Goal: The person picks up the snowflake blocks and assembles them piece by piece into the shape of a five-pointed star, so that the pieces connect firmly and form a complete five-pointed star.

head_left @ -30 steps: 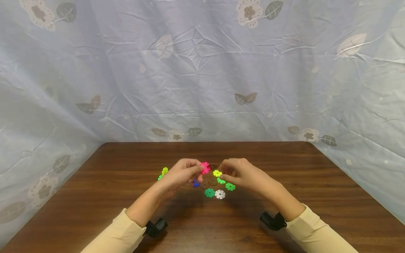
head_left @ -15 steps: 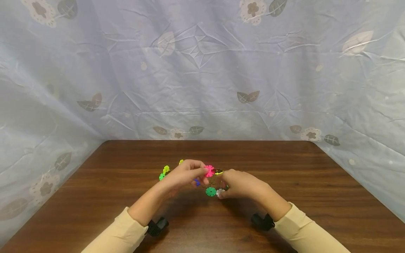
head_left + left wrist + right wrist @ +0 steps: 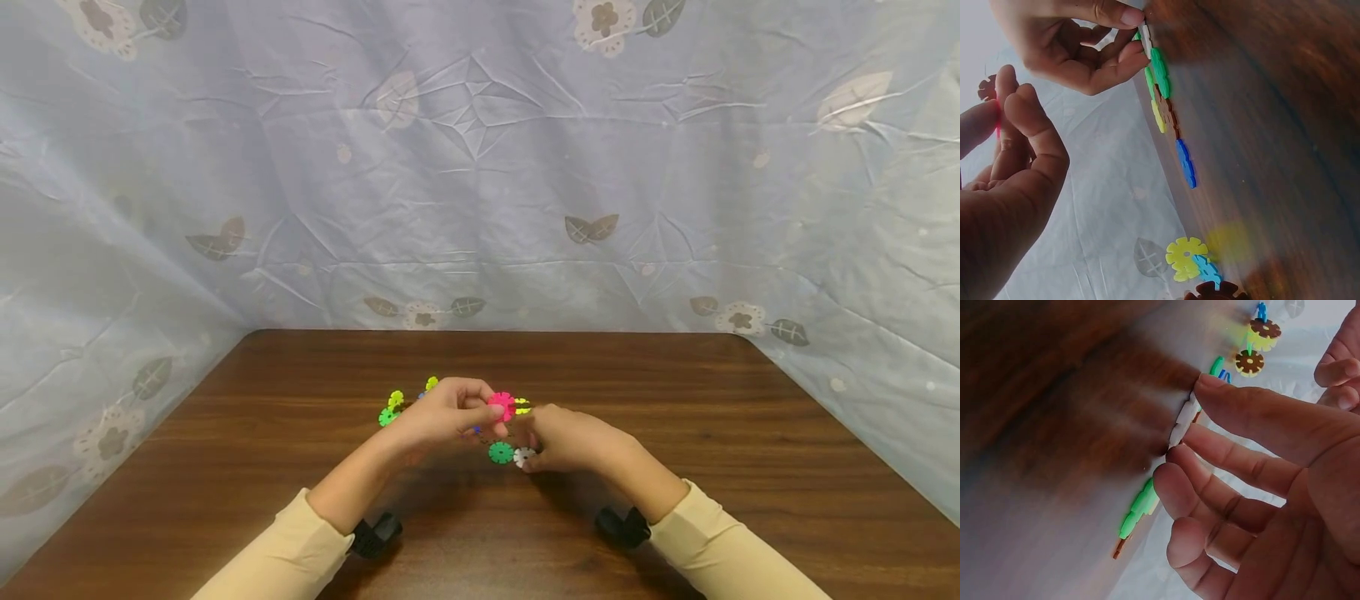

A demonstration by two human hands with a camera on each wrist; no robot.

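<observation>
My left hand [image 3: 453, 417] is raised over the table, pinching a pink notched building disc [image 3: 502, 407] between thumb and fingers. In the left wrist view that disc shows only as a thin edge, with a brown notched disc [image 3: 987, 87] right beside it. My right hand [image 3: 577, 437] is down at the tabletop, its thumb and fingertips at opposite edges of a white notched disc [image 3: 1179, 425]. A dark green disc [image 3: 501, 452] lies just left of the white one. Lighter green discs [image 3: 1140, 506] lie by the right fingers, partly hidden in the head view.
Brown discs [image 3: 1168, 111] and a blue disc [image 3: 1185, 164] lie flat in the middle. Behind the left hand stand joined pieces: yellow [image 3: 396, 400], green [image 3: 387, 417], and light blue [image 3: 1207, 270]. A patterned cloth [image 3: 472, 167] hangs behind the wooden table [image 3: 300, 367].
My right hand has come down and toward me from near the yellow disc to the white disc. My left hand, still holding the pink disc, has shifted slightly right.
</observation>
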